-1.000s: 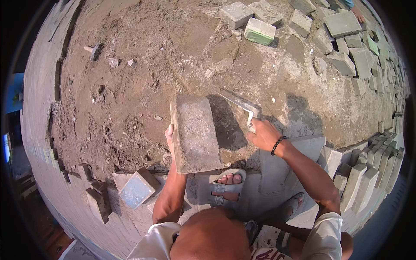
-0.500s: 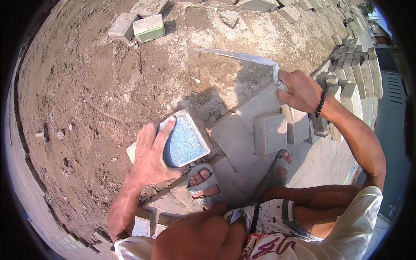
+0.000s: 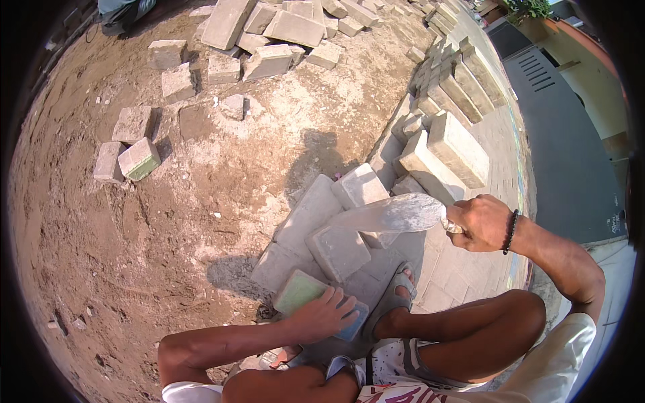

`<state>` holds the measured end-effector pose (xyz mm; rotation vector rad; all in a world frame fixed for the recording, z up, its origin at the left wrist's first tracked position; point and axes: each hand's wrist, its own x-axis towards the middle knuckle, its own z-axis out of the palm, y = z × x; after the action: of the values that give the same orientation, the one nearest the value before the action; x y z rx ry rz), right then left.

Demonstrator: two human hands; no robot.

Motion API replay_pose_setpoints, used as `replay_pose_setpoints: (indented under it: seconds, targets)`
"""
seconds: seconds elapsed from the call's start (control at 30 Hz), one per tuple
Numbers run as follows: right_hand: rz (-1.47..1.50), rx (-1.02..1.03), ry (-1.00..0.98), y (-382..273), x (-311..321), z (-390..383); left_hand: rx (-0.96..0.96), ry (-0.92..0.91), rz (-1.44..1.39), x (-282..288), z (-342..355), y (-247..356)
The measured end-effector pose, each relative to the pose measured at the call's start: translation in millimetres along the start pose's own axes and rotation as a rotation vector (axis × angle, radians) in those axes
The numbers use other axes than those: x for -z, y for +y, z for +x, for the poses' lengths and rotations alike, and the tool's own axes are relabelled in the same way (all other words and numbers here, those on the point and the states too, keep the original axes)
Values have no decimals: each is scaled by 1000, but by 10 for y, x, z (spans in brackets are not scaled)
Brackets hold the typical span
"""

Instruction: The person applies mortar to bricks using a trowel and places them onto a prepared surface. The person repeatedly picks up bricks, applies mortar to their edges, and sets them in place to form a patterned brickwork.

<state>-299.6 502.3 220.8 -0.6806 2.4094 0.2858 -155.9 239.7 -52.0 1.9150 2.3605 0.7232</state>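
Observation:
With its fingers spread across the top, my left hand (image 3: 328, 313) grips a concrete paving block (image 3: 298, 290) close to my feet. Green paint shows on one part of this block and blue on another. My right hand (image 3: 482, 221) is closed around the handle of a trowel (image 3: 396, 213), out to the right. The trowel's pale, scuffed blade points left, above a loose grey block (image 3: 338, 252). Flat pavers (image 3: 306, 216) lie under and beside these blocks.
Stacked blocks (image 3: 459, 149) line the right side, beside paved ground and a grey gate (image 3: 561, 138). A heap of loose blocks (image 3: 265, 62) lies at the far end. At left, several blocks, one green-sided (image 3: 139, 159), rest on bare soil (image 3: 168, 242).
My left hand has brought the painted block right and nearer to my body, turning it. The trowel has moved lower with my right hand, and the view has shifted to the right.

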Motion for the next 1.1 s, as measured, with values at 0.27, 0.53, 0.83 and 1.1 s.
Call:
replay_pose_setpoints:
  seconds: [0.27, 0.53, 0.83, 1.1]
  targets:
    - [78, 165, -43, 222, -584, 204, 474, 286, -85, 264, -241, 176]
    - [391, 262, -97, 474, -1066, 435, 1174, 402, -206, 590, -899, 424]
    - [1006, 153, -252, 504, -1521, 550, 1694, 470, -7, 904, -854, 1403]
    - [1165, 108, -50, 701, -2074, 528, 2256, 897, -275, 185, -366, 2843]
